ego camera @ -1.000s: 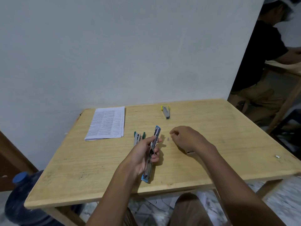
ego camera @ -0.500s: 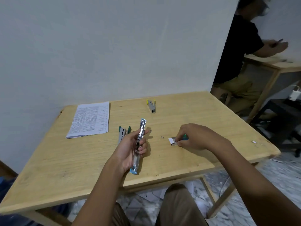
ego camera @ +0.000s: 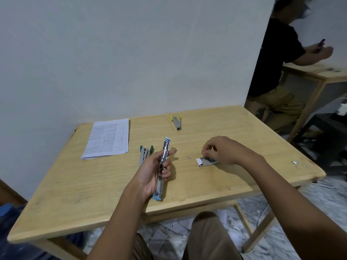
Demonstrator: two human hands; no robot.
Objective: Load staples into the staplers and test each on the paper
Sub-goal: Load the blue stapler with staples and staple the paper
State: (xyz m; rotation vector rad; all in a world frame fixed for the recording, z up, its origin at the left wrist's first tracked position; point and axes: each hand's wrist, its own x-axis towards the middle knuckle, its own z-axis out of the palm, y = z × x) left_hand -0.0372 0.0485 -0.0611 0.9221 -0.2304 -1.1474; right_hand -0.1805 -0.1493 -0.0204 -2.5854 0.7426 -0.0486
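My left hand (ego camera: 153,170) grips a blue stapler (ego camera: 163,167) that is swung fully open, its metal channel facing up, held over the middle of the wooden table (ego camera: 93,184). To its right lies a small staple box (ego camera: 203,162) with its white flap open. My right hand (ego camera: 221,150) rests over the box, fingertips pinched together at its top; whether they hold staples is hidden. A green stapler (ego camera: 144,154) lies just left of my left hand. A yellow stapler (ego camera: 176,121) lies farther back. Printed paper (ego camera: 108,138) sits at the back left.
Small loose staple bits (ego camera: 189,157) lie between my hands, and more staple bits (ego camera: 294,162) near the table's right edge. A white wall stands behind the table. Another person (ego camera: 276,59) sits at a second table on the right. A blue water bottle (ego camera: 7,212) is at the lower left.
My right hand moved from the table's middle out to the right onto the staple box, then lifted its fingers to the box's top. My left hand kept hold of the open blue stapler.
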